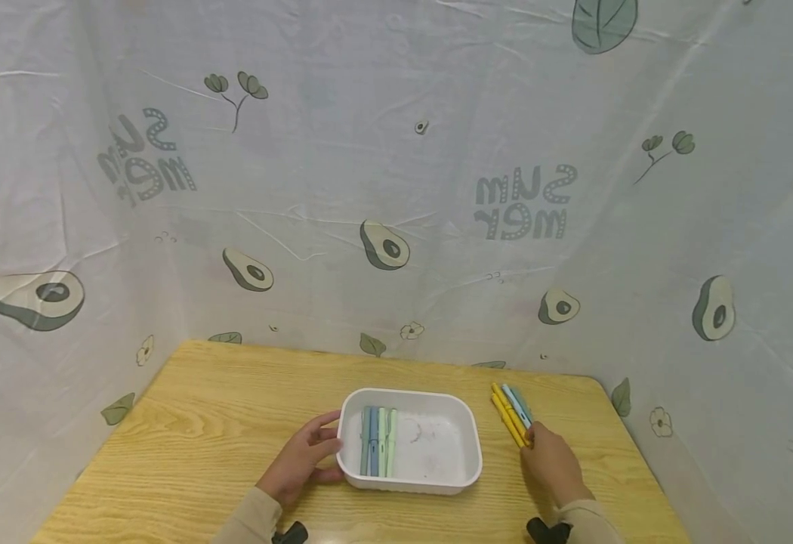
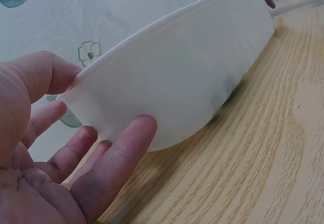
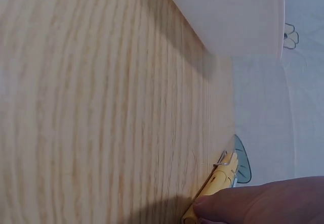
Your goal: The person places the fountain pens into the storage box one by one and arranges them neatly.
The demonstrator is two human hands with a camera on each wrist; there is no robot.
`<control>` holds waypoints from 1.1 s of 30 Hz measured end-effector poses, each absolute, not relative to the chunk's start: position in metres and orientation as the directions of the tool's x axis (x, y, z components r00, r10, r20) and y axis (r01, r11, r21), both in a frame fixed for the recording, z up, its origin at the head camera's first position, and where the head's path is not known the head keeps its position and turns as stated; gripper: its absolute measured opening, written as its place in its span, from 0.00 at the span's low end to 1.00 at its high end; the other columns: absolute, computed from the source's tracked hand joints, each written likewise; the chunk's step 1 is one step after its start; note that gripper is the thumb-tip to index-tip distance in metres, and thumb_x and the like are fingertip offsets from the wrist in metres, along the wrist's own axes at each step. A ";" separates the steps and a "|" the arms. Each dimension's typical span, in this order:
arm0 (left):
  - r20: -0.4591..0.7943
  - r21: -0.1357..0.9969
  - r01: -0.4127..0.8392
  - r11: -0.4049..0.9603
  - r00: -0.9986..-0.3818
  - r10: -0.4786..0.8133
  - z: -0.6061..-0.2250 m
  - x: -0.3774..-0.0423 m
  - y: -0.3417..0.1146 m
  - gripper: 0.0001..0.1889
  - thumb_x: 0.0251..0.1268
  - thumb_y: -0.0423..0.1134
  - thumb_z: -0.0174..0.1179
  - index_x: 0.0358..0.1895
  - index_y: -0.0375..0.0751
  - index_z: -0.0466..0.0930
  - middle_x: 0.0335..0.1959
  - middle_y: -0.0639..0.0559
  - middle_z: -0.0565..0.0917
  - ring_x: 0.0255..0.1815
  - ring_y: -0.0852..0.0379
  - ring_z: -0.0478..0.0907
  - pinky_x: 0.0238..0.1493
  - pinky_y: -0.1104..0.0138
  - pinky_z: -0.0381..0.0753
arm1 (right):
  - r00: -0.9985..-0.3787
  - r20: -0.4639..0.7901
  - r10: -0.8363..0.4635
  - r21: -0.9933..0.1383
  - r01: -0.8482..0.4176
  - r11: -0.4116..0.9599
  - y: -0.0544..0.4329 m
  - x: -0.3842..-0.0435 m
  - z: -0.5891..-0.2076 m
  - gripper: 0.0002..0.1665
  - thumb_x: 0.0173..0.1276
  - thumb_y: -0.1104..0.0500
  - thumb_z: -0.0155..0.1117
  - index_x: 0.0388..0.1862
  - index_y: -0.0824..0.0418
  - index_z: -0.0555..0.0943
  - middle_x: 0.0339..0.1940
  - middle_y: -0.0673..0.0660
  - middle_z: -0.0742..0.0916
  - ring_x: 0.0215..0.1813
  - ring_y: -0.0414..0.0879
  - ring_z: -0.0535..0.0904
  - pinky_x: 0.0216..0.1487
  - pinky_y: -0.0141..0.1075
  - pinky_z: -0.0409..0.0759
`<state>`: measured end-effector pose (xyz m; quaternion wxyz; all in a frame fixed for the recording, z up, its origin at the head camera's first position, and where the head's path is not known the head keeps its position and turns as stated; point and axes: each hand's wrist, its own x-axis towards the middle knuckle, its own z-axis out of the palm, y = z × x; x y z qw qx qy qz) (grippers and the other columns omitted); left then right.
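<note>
A white plastic tray (image 1: 437,446) sits on the table, with blue, grey-green and light green pens (image 1: 382,442) side by side in its left part. My left hand (image 1: 304,455) is at the tray's left end. In the left wrist view its loosely bent, spread fingers (image 2: 124,153) touch the tray's outer wall (image 2: 162,77). Right of the tray, my right hand (image 1: 551,461) grips the near ends of a small bunch of pens: yellow pens (image 1: 507,414), a light blue pen (image 1: 517,404) and a grey-green one. The right wrist view shows a digit pressing on a yellow pen (image 3: 217,181); the other fingers are hidden.
The wooden table (image 1: 233,423) extends left of the tray and right of the pens. Behind it and on both sides hangs a pale curtain (image 1: 342,151) printed with avocados and leaves.
</note>
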<state>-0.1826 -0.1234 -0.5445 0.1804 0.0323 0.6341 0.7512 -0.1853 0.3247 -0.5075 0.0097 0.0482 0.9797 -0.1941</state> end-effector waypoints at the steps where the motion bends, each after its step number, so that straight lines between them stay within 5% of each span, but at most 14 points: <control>1: -0.180 0.965 -0.230 -0.130 -0.933 0.312 -0.544 -0.183 -0.124 0.33 0.76 0.35 0.60 0.80 0.41 0.60 0.65 0.31 0.73 0.52 0.47 0.84 0.47 0.50 0.91 | -0.996 -0.035 0.086 -0.385 0.092 0.918 0.324 -0.183 -0.507 0.08 0.66 0.65 0.64 0.42 0.67 0.78 0.34 0.60 0.86 0.32 0.49 0.78 0.30 0.45 0.80; 13: -0.181 0.964 -0.232 -0.132 -0.932 0.315 -0.546 -0.183 -0.124 0.33 0.75 0.36 0.61 0.80 0.41 0.60 0.66 0.31 0.73 0.52 0.47 0.84 0.47 0.50 0.91 | -0.998 -0.028 0.051 -0.439 0.058 0.897 0.320 -0.170 -0.508 0.07 0.64 0.64 0.66 0.39 0.65 0.80 0.33 0.54 0.84 0.34 0.47 0.78 0.33 0.42 0.80; 22: -0.176 0.967 -0.223 -0.124 -0.934 0.311 -0.546 -0.182 -0.122 0.33 0.76 0.36 0.61 0.80 0.41 0.60 0.67 0.31 0.72 0.52 0.47 0.84 0.46 0.50 0.91 | -0.999 0.031 0.032 -0.367 0.018 0.930 0.304 -0.203 -0.498 0.14 0.69 0.66 0.63 0.52 0.71 0.82 0.39 0.61 0.86 0.40 0.53 0.83 0.39 0.51 0.85; 26: -0.170 0.968 -0.217 -0.122 -0.934 0.314 -0.544 -0.180 -0.121 0.34 0.76 0.36 0.60 0.80 0.40 0.60 0.66 0.30 0.72 0.51 0.47 0.84 0.45 0.50 0.91 | -0.999 0.048 0.007 -0.320 -0.009 0.947 0.297 -0.215 -0.500 0.14 0.69 0.66 0.64 0.52 0.70 0.83 0.44 0.65 0.89 0.45 0.59 0.85 0.45 0.56 0.86; 33: -0.166 0.969 -0.213 -0.123 -0.936 0.309 -0.543 -0.180 -0.121 0.34 0.76 0.35 0.59 0.81 0.39 0.58 0.66 0.30 0.72 0.51 0.47 0.84 0.44 0.50 0.92 | -0.999 0.041 -0.013 -0.253 -0.023 0.967 0.288 -0.224 -0.502 0.11 0.66 0.67 0.63 0.47 0.68 0.83 0.43 0.65 0.89 0.44 0.61 0.86 0.39 0.56 0.87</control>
